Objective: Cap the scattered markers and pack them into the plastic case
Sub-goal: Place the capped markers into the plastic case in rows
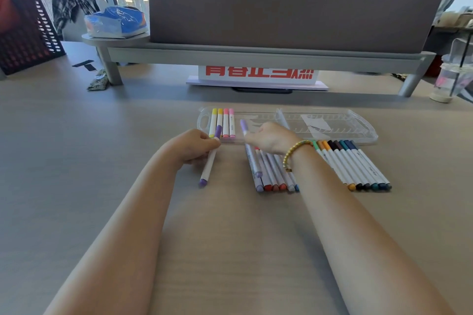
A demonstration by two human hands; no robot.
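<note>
Head view: each hand, left hand (195, 144) and right hand (271, 137), pinches one purple marker (left marker (210, 158), right marker (252, 151)) before the plastic case (340, 130).

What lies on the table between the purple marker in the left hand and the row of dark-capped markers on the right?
In the head view, a bunch of capped markers with red, lilac and grey ends lies there, partly under the right hand.

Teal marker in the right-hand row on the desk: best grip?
Pinch the teal marker mid-barrel from above. It lies flat, packed against its neighbours in the row, so the sides are blocked; alternatively, pull it out by the near end, which is free.
</note>
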